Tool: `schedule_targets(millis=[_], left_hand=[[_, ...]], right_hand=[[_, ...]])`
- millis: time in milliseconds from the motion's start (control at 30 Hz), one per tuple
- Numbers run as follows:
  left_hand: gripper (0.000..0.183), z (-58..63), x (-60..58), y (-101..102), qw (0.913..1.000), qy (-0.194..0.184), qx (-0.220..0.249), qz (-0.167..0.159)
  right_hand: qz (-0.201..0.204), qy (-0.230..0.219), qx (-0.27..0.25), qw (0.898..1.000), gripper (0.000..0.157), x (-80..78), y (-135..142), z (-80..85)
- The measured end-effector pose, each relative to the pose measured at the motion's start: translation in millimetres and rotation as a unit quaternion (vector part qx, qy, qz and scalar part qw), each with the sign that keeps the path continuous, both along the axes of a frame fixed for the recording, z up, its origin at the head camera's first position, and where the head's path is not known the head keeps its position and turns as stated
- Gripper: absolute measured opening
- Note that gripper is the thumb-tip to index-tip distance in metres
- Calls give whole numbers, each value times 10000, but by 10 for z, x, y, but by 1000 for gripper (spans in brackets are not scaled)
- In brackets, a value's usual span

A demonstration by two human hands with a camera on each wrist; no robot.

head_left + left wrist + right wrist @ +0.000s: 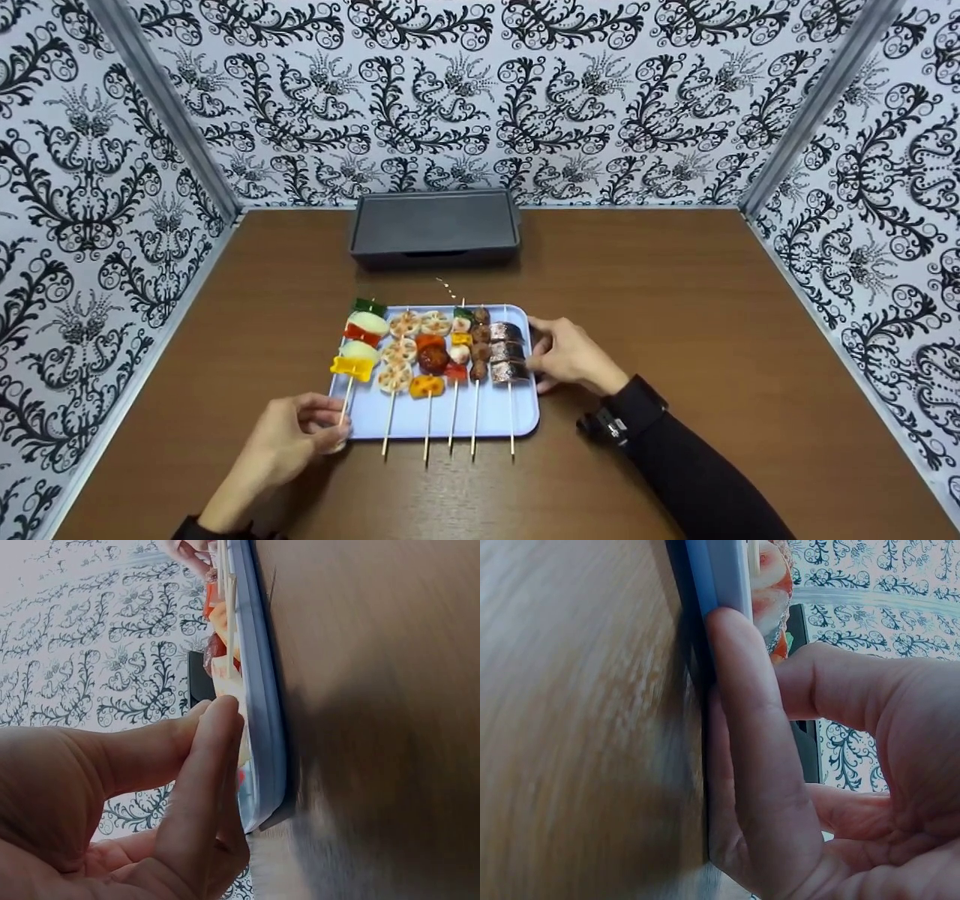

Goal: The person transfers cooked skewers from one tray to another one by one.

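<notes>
At the near left corner of the pale blue tray, my left hand pinches the stick of a vegetable skewer between thumb and fingertips. That skewer carries green, white, red and yellow pieces and lies slantwise over the tray's left edge. My right hand grips the tray's right side, its thumb by the rim and a finger along the outer wall. Nearest to it is a skewer of dark-skinned fish chunks. Between lie a lotus-root skewer, a meatball skewer and others, sticks toward me.
Behind the tray a dark grey griddle stands on the brown wooden table. Patterned walls close off the back and both sides. Several stick ends project past the tray's near rim.
</notes>
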State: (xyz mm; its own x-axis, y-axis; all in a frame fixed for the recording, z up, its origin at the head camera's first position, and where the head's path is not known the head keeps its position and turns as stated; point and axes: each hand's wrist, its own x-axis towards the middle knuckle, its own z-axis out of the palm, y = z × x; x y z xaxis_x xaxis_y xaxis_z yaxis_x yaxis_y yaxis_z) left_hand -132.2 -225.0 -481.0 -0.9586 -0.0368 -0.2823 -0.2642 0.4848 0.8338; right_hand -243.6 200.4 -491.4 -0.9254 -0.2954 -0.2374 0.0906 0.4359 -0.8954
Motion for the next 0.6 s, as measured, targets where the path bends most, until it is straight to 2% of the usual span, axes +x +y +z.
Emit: schedule_targets(millis=[233,333,600], left_hand=[[32,32,26,3,9994,-301,119,-110],[34,48,16,2,9992,-354,-78,-146],[33,67,-23,-15,9975,-139,-651,-256]], right_hand=[[1,47,-40,10000,94,-5,15,-13],[-8,23,-38,10000,95,-3,10,-9],[-28,-53,-19,10000,97,-4,-4,2]])
